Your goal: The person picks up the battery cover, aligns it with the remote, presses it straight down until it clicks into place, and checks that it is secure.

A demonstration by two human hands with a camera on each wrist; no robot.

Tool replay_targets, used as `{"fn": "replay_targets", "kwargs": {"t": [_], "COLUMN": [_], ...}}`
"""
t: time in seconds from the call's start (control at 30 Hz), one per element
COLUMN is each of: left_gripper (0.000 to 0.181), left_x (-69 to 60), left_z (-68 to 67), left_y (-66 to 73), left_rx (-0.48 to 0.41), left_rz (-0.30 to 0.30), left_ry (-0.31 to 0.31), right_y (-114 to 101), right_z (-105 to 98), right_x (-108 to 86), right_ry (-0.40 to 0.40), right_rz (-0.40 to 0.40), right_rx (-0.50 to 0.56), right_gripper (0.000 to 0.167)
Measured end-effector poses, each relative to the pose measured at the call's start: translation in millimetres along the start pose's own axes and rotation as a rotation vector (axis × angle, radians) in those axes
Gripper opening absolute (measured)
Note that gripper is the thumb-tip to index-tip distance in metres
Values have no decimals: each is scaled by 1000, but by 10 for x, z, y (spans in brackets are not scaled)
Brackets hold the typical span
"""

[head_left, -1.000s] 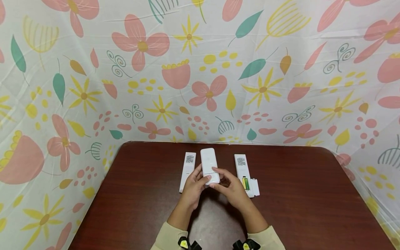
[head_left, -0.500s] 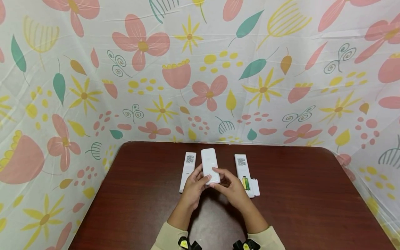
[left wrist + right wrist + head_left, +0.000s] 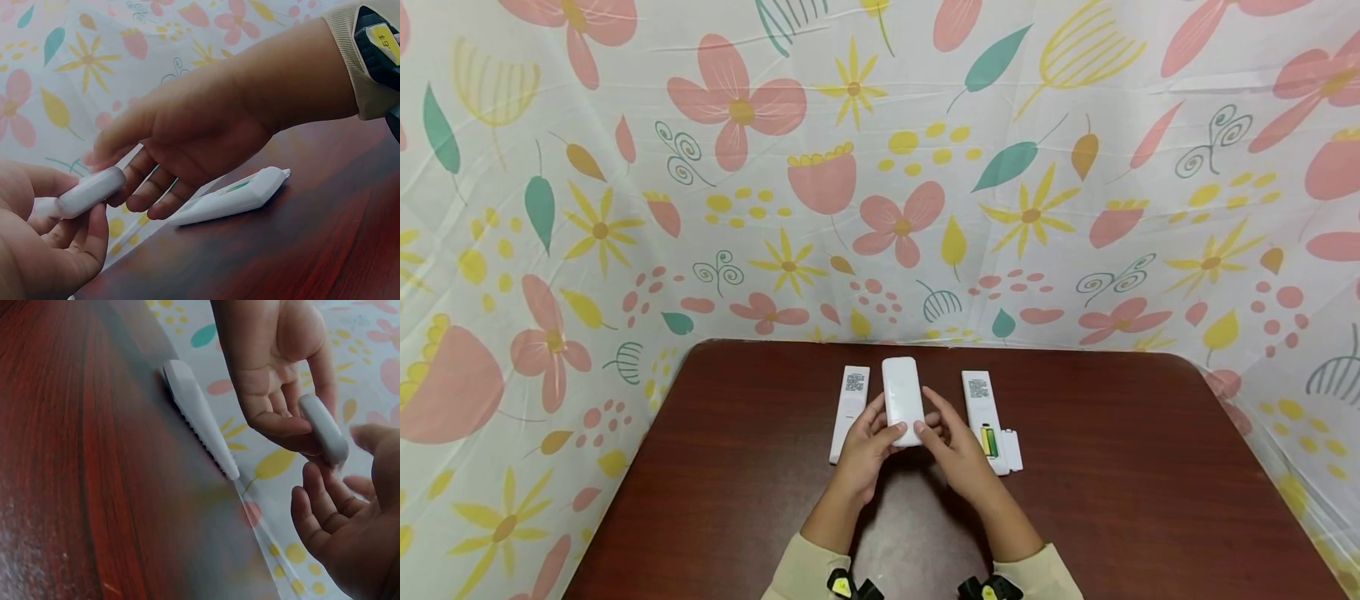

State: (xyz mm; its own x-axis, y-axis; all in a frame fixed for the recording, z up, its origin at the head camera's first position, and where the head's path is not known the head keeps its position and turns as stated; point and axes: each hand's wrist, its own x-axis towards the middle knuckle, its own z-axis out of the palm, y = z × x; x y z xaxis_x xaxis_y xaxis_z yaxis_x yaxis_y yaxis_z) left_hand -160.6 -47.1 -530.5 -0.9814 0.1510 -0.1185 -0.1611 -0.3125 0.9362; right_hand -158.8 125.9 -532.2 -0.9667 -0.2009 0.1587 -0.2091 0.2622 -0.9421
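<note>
Left hand [image 3: 859, 457]: pinches the held remote [image 3: 901, 392], thumb on its upward face near the near end, fingers beneath and along its left side.
Right hand [image 3: 958, 458]: fingers loosely extended and spread, beside the remote's right edge; thumb at its near right corner. Whether that thumb touches, I cannot tell.
Held remote: white, round-cornered, plain face up; in the air above the table [image 3: 1120, 467], between the two other remotes, its long sides running away from the hands.
Left remote [image 3: 848, 408]: white, flat on the table, just beyond the left hand, which hides a little of it. Near its far end is a printed code [image 3: 855, 382]; the right wrist view shows small dark bumps along its underside.
Right remote [image 3: 981, 408]: white, on the table beyond the right hand, code side up, with its compartment uncovered at the near end.
Batteries [image 3: 989, 440]: yellow and green, seated in that compartment.
Cover [image 3: 1012, 450]: white, off, at the right remote's right edge.
Table: dark reddish wood grain.
Sheet [image 3: 880, 108]: white, with pink and yellow flowers and teal leaves, behind and at both sides.
Sleeves [image 3: 1037, 571]: beige, with black devices [image 3: 841, 582] bearing yellow labels.
</note>
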Motion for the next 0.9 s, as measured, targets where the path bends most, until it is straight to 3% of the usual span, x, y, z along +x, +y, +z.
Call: {"fn": "replay_targets", "kwargs": {"t": [0.13, 0.4, 0.9], "left_gripper": [67, 70, 52], "left_x": [2, 15, 12], "left_z": [9, 11, 25], "left_y": [-5, -30, -64], "left_rx": [28, 49, 114], "left_rz": [0, -7, -5], "left_ry": [-5, -7, 40], "right_y": [-12, -8, 52], "right_z": [-10, 8, 15], "right_x": [7, 28, 53], "right_ry": [9, 13, 129], "right_rz": [47, 125, 243], "right_rx": [41, 224, 266], "right_gripper": [56, 54, 52]}}
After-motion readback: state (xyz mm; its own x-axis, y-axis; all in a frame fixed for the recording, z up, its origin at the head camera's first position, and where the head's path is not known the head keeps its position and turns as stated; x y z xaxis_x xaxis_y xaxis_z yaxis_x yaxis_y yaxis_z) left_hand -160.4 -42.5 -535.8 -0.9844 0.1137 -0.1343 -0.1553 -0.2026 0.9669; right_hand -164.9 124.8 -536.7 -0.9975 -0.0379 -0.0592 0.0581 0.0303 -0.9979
